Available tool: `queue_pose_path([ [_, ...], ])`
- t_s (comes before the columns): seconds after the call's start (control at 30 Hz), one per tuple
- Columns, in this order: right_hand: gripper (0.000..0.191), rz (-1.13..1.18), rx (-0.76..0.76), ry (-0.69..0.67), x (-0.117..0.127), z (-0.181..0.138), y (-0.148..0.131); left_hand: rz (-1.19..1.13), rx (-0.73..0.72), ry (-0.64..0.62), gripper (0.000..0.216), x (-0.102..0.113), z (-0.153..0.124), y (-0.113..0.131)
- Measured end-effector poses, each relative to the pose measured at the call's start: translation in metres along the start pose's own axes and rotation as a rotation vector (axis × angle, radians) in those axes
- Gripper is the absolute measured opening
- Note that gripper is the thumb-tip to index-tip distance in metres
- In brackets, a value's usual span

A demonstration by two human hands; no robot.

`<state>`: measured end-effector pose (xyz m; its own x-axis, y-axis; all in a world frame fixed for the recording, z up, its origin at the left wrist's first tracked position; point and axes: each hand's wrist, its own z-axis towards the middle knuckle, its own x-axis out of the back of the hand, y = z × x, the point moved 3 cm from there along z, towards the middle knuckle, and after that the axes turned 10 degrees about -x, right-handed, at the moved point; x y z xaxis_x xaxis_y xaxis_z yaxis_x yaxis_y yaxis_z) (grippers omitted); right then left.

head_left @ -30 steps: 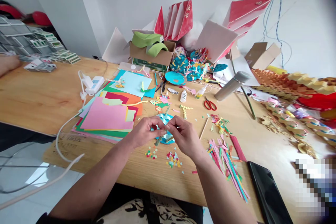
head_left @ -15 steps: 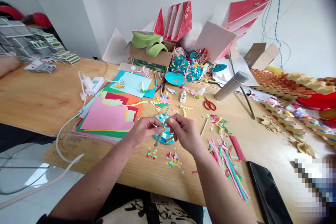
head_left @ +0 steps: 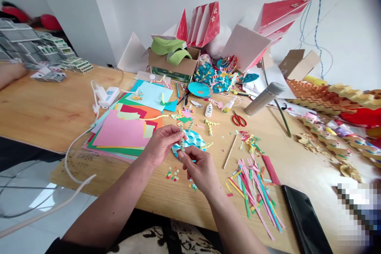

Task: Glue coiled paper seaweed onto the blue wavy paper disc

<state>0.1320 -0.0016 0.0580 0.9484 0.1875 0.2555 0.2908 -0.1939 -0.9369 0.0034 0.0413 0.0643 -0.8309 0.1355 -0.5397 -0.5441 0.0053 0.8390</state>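
Observation:
Between my two hands I hold a short green twisted paper strip [head_left: 182, 143], roughly upright. My left hand [head_left: 165, 143] pinches its upper part. Lower down, the fingertips of my right hand [head_left: 198, 166] close on its bottom end. Beneath and just behind lies a blue paper disc [head_left: 195, 139] with wavy white and light-blue bands, partly covered by my hands. Another curled strip [head_left: 191, 125] sticks out at the disc's far edge. Round paper dots [head_left: 172, 174] lie in front of my left hand. Small paper bits [head_left: 193, 187] show beside my right wrist.
Coloured paper sheets [head_left: 122, 129] are stacked on the left. To the right are a wooden stick [head_left: 230, 151], paper strips [head_left: 256, 190], red scissors [head_left: 239, 119] and a black phone [head_left: 306, 218]. Glue bottles [head_left: 208, 110] and a steel flask [head_left: 264, 98] stand farther back. Another person's hand [head_left: 13, 73] is far left.
My right hand has moved down and slightly left, from beside my left fingertips to the strip's lower end. More of the blue disc and the paper strips on the right now shows.

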Motion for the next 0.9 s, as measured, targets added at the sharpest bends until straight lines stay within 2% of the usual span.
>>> queue_pose_path([
  [0.4, 0.030, -0.073, 0.047, 0.027, -0.0022, -0.0026, -0.0007, 0.063, -0.063, 0.016, 0.020, 0.0032, -0.0009, -0.0053],
  [0.67, 0.035, -0.061, 0.015, 0.077, 0.0011, 0.0013, 0.0071, 0.073, 0.016, -0.096, 0.025, 0.0017, -0.0058, -0.0034],
  [0.77, 0.037, -0.070, 0.013, 0.088, 0.0010, 0.0016, 0.0084, 0.083, 0.050, -0.095, 0.024, 0.0039, -0.0084, -0.0062],
  [0.9, 0.035, -0.091, 0.022, 0.077, 0.0013, 0.0001, 0.0051, 0.127, 0.023, -0.067, 0.021, 0.0057, -0.0094, -0.0069],
])
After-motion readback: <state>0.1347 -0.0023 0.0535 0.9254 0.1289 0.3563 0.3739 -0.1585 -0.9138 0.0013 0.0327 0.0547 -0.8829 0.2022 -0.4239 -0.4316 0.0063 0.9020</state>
